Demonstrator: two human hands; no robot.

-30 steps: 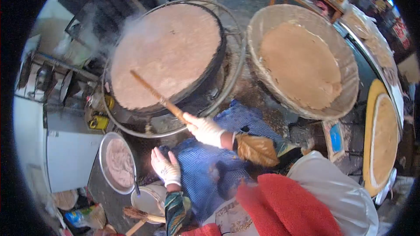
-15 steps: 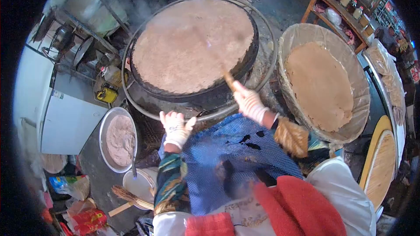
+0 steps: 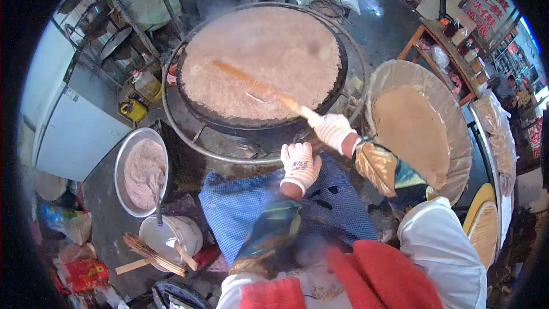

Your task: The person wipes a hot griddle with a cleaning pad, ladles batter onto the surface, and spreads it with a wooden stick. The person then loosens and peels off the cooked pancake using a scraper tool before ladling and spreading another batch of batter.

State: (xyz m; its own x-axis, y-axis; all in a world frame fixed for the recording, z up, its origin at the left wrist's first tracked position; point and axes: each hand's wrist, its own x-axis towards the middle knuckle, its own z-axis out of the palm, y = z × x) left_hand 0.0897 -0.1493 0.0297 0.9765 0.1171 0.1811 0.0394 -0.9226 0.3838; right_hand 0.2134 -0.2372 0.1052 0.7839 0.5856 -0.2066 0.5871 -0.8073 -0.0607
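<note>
A long wooden spatula (image 3: 257, 87) lies over the pinkish-brown batter (image 3: 263, 51) on the big round griddle (image 3: 223, 121). My right hand (image 3: 331, 130), in a white striped glove, is wrapped round its near end. Motion blurs the blade, and a thin mark shows in the batter beside it. My left hand (image 3: 300, 166), gloved too, is just in front of the metal ring (image 3: 240, 160) around the griddle, fingers apart and holding nothing; whether it touches the ring I cannot tell.
To the right stands a lined basket (image 3: 457, 166) with a brown round sheet. At the left are a metal bowl (image 3: 122, 163) of batter with a utensil, a white bucket (image 3: 191, 232) and a brush (image 3: 154, 254). A wooden shelf (image 3: 446, 51) holds bottles. Steam rises over the griddle.
The camera view has shifted. My left hand has moved right, closer to my right hand. The spatula has swung from pointing upward to pointing left across the batter.
</note>
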